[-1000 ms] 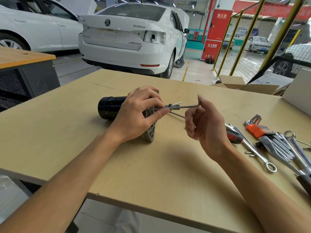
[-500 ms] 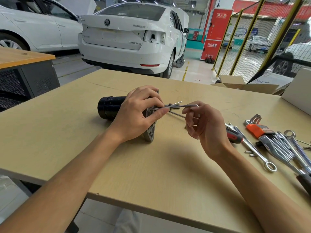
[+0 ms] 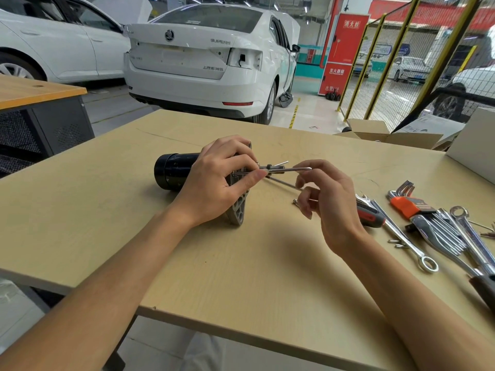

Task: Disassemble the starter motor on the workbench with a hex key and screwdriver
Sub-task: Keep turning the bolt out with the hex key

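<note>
Starter motor: it lay (image 3: 174, 171) on its side on the surface (image 3: 107, 223), black end to your left and grey flange toward the middle, in the same spot as half a second earlier.
Left hand: your left hand (image 3: 214, 183) was wrapped over the flange end, its grip closed on the motor, thumb stretched along the hex key's shaft; no change from before.
Hex key: the hex key (image 3: 289, 170) ran level from the flange out to your right hand, its bend at the right end.
Right hand: your right hand (image 3: 329, 199) pinched the bend with thumb and forefinger, the other fingers loosely curled; a second ago the bend stood up, and now it was turned over, the hand rolled with it.
Screwdriver: the screwdriver (image 3: 369, 214) lay behind your right hand, unmoved.
Wrenches: the wrenches (image 3: 442, 234) lay at the right, unmoved.
</note>
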{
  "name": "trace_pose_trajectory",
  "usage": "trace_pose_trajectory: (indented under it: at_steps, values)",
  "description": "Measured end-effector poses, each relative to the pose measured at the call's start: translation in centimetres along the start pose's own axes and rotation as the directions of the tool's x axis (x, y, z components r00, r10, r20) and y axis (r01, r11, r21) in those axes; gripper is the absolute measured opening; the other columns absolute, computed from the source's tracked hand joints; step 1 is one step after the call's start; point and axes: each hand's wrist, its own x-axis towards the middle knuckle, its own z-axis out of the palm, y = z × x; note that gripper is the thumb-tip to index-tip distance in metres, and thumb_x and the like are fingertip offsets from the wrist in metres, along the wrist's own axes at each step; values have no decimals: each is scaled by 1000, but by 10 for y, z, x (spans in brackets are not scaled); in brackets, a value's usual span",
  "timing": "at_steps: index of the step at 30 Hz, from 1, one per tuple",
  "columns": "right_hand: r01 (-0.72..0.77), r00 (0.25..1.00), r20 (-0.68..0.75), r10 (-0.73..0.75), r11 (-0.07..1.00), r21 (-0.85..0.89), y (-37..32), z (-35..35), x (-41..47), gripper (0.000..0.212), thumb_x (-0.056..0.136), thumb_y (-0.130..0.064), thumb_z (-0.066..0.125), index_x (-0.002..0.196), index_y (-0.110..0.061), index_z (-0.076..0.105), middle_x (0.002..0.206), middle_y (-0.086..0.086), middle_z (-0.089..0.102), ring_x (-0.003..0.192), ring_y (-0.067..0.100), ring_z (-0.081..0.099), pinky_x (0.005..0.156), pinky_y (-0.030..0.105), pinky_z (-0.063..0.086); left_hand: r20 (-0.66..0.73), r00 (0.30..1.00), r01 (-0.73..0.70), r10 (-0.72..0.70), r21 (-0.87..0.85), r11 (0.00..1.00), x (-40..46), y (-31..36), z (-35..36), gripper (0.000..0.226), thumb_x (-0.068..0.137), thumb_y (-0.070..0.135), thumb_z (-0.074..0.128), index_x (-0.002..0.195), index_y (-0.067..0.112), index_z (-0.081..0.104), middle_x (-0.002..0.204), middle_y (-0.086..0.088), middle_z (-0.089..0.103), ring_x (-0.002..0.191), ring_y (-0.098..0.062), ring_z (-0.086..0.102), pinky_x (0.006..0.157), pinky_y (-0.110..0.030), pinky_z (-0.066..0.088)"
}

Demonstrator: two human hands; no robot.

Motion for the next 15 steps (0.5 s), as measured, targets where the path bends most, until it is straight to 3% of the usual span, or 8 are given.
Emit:
trace_pose_trajectory:
  at_steps: [5,10,15]
  values:
    - [-45,997,-54,47,998,37,-1,-3,3,24,101,-18,49,87,-9,65,60,-2,53,39,12,42,39,22,31,-9,1000,-18,18,5,1000,0,0,1,31,90,39,62,86,10,73,100,0,67,123,-20,54,103,-54,39]
    - [-39,996,79,33,997,73,-3,-2,-1,39,102,-32,50,73,-10,64,52,1,49,41,14,42,39,23,32,-3,1000,-20,20,7,1000,-1,-2,1,30,89,40,63,85,11,73,101,1,67,123,-19,53,104,-53,38]
    - [-55,994,94,46,994,97,-7,2,-5,56,106,-39,34,68,-12,66,53,4,48,43,15,40,43,26,30,-9,1000,-18,18,12,1000,0,-1,1,23,89,32,69,85,10,73,100,0,67,123,-20,54,104,-53,39]
